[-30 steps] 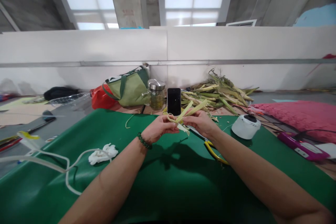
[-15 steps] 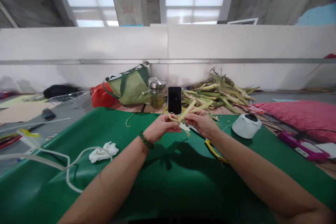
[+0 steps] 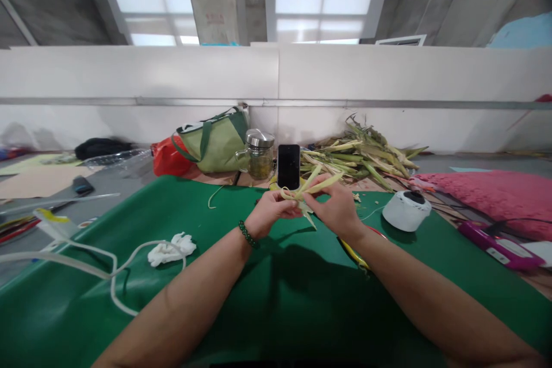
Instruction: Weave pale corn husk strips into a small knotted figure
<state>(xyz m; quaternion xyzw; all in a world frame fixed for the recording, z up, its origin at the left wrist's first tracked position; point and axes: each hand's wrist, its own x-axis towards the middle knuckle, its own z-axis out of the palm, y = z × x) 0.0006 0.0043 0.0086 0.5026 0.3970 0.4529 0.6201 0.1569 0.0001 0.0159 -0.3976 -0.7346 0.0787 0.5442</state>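
My left hand [image 3: 275,211], with a green bead bracelet [image 3: 247,234] at the wrist, pinches pale yellow-green leaf strips [image 3: 319,184] that look like corn husk. From the other side my right hand [image 3: 335,207] grips the same strips between thumb and fingers. Some strip ends fan up to the right, and one tip hangs below the fingers. Where the strips cross, the fingers partly hide them. Beneath my right wrist lies a yellow-handled tool [image 3: 354,254], mostly covered by the forearm. Just behind the hands a phone [image 3: 288,165] stands upright.
A glass mug [image 3: 259,162] and a green bag [image 3: 215,144] stand behind to the left. A heap of husks [image 3: 362,152] lies at the back right. On the green mat [image 3: 259,310] are a white spool [image 3: 406,211], crumpled tissue [image 3: 171,250] and a white cable [image 3: 114,293].
My right hand has turned and closed in over the strips, its back now more to the camera. The strip ends have shifted slightly. The whole view has moved a little.
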